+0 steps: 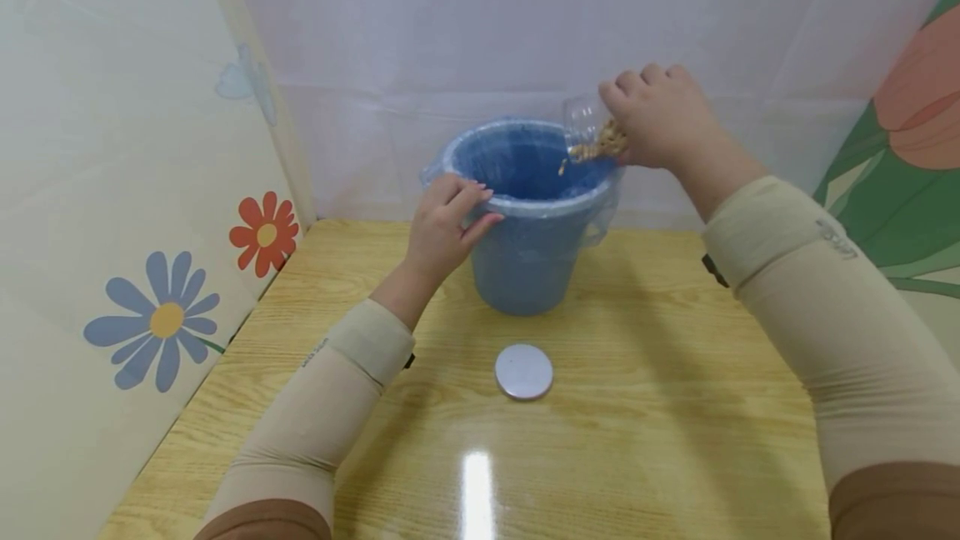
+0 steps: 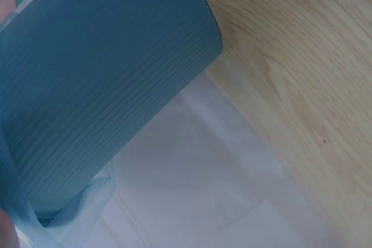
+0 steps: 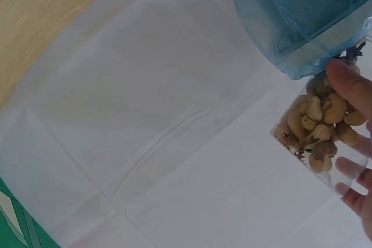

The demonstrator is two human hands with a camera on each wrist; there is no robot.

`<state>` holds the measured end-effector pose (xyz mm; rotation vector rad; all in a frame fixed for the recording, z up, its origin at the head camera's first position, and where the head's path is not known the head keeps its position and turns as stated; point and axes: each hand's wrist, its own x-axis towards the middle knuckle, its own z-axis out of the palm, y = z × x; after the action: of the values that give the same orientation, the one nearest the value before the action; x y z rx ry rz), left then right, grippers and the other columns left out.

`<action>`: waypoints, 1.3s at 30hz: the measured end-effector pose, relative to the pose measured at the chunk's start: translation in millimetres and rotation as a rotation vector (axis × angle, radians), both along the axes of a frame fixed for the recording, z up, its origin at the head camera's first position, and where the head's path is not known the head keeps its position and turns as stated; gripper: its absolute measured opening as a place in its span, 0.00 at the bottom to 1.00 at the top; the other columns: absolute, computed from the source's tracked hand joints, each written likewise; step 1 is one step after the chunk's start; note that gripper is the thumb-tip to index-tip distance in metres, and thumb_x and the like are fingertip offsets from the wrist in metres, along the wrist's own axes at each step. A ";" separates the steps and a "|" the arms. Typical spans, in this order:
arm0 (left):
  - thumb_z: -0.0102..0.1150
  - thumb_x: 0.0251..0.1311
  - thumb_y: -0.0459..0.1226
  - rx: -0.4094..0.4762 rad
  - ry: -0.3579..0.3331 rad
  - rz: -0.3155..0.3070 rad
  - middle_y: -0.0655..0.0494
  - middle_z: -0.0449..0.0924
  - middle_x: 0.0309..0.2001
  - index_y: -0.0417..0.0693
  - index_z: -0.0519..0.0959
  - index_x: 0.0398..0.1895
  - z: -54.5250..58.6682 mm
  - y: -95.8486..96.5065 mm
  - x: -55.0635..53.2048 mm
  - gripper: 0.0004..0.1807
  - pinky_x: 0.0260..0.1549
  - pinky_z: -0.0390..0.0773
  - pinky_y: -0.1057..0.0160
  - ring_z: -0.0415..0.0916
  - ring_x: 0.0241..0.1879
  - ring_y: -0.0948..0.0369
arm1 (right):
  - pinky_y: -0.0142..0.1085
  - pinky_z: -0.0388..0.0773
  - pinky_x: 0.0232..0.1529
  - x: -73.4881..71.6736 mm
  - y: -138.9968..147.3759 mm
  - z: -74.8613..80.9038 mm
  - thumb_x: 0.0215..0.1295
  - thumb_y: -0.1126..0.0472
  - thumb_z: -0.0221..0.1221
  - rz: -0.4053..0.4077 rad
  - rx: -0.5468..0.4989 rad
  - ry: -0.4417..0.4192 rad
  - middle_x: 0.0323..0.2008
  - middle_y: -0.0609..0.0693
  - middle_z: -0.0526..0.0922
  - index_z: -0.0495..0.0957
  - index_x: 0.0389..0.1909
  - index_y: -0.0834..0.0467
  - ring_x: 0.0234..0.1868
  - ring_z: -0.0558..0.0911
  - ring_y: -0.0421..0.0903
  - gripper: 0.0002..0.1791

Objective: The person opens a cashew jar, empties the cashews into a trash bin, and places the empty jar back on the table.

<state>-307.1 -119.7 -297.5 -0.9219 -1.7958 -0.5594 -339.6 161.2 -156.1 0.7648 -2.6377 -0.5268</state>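
Observation:
In the head view my right hand point(image 1: 660, 115) grips a clear jar point(image 1: 582, 117), tipped sideways over the right rim of a blue trash bin point(image 1: 525, 265). Cashew nuts point(image 3: 322, 114) lie along the jar's lower side, and one piece hangs in the air below its mouth. The bin stands upright, lined with a thin translucent blue bag point(image 3: 261, 39) folded over its rim. My left hand point(image 1: 442, 223) holds the bin's near left rim, thumb low on the outside and fingers at the top edge. Only a sliver of that hand enters the left wrist view.
A round white lid point(image 1: 523, 372) lies flat on the wood-grain table point(image 1: 637, 440), in front of the bin. Behind the bin hangs a pale sheet point(image 1: 420, 40). A wall panel with painted flowers point(image 1: 167, 320) borders the table's left side.

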 end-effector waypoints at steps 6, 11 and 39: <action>0.68 0.47 0.41 0.002 0.000 -0.005 0.46 0.75 0.35 0.40 0.79 0.36 0.1 -0.5 -0.3 0.16 0.44 0.71 0.56 0.72 0.39 0.50 | 0.61 0.62 0.53 0.4 0.0 -0.4 0.43 0.45 0.69 0.010 0.006 0.016 0.56 0.68 0.65 0.56 0.62 0.65 0.53 0.65 0.67 0.50; 0.68 0.47 0.40 0.006 0.001 -0.014 0.46 0.75 0.35 0.40 0.79 0.36 -0.2 -0.9 -0.9 0.15 0.44 0.71 0.56 0.72 0.39 0.50 | 0.61 0.61 0.53 1.2 -0.2 -0.1 0.42 0.45 0.69 0.021 0.021 0.021 0.55 0.68 0.65 0.56 0.62 0.65 0.53 0.65 0.67 0.50; 0.68 0.47 0.40 0.008 -0.014 -0.017 0.46 0.75 0.35 0.41 0.80 0.36 0.7 -0.4 0.2 0.15 0.44 0.71 0.56 0.72 0.38 0.51 | 0.61 0.59 0.55 -0.7 -2.8 -2.5 0.43 0.47 0.69 0.018 0.023 0.022 0.58 0.67 0.63 0.55 0.62 0.64 0.56 0.63 0.67 0.50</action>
<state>-306.9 -120.1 -296.9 -0.9307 -1.7987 -0.5844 -340.3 158.4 -158.6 0.7840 -2.6068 -0.5590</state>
